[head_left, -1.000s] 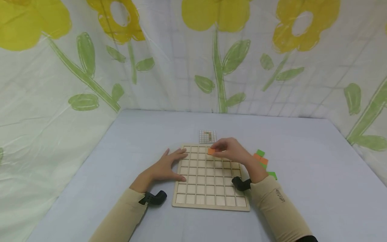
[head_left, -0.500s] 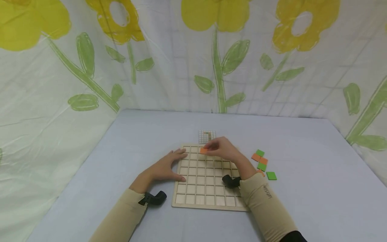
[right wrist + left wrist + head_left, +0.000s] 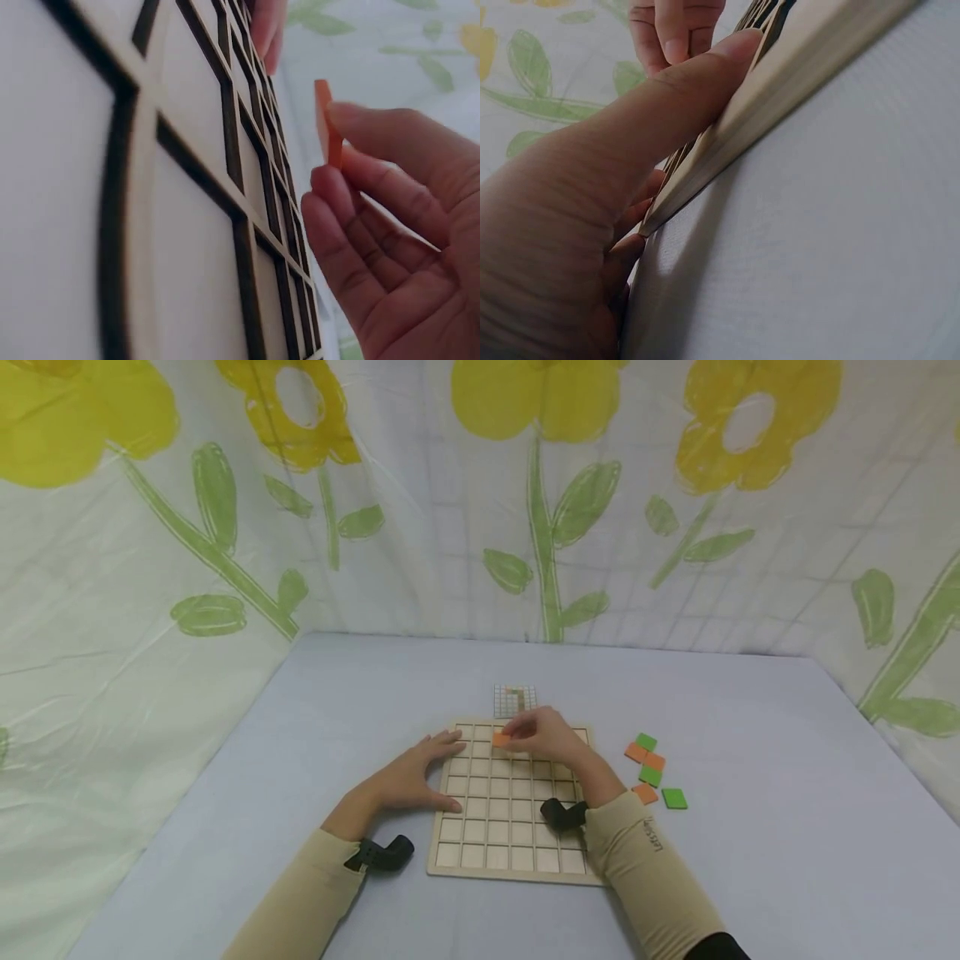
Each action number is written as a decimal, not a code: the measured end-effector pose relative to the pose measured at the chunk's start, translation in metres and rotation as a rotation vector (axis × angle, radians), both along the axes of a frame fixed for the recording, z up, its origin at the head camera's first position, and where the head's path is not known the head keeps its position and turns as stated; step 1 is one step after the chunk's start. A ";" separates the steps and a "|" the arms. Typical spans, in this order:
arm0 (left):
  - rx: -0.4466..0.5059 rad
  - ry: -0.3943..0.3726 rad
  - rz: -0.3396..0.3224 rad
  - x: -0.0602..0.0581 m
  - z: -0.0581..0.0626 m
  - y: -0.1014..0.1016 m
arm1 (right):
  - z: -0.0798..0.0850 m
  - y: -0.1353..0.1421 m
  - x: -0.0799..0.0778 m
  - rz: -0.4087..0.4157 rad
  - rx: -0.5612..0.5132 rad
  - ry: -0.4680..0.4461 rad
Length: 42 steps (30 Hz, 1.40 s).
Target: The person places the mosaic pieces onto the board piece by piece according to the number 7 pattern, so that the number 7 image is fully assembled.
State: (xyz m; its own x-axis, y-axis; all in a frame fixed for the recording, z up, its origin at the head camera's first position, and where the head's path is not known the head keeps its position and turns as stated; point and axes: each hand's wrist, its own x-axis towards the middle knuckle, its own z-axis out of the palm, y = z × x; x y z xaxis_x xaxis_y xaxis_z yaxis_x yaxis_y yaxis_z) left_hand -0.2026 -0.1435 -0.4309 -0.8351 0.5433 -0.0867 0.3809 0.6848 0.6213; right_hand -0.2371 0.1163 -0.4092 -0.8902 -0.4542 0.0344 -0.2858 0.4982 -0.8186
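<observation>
A pale wooden grid board lies on the table, its square cells framed by raised strips. Over its far row my right hand pinches an orange square tile between thumb and fingers. In the right wrist view the tile stands on edge, slightly above the board. My left hand rests at the board's left edge with fingers spread; its thumb lies on the rim in the left wrist view, and the other fingers reach the far left corner.
Beyond the board lies a small printed card with a grid and a coloured pattern. Several loose tiles lie right of the board, among them a green tile and an orange tile. A flowered curtain hangs behind the table.
My right hand has moved left along the far row with the orange tile, then slightly nearer. More of the loose tiles on the right now show. My left hand has stayed in place.
</observation>
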 end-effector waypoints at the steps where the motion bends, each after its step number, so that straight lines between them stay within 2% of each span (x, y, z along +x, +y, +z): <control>1: 0.001 0.000 -0.002 0.000 0.000 0.000 | -0.001 0.000 0.000 -0.001 -0.001 -0.004; 21: -0.005 0.024 -0.013 0.001 0.000 0.000 | -0.012 -0.002 -0.001 -0.033 0.092 0.020; 30: 0.004 0.033 -0.020 0.000 -0.001 -0.001 | -0.012 -0.003 -0.001 0.007 0.070 0.063; 42: 0.010 0.041 -0.028 0.000 -0.001 -0.001 | -0.013 -0.002 -0.001 0.008 0.056 0.050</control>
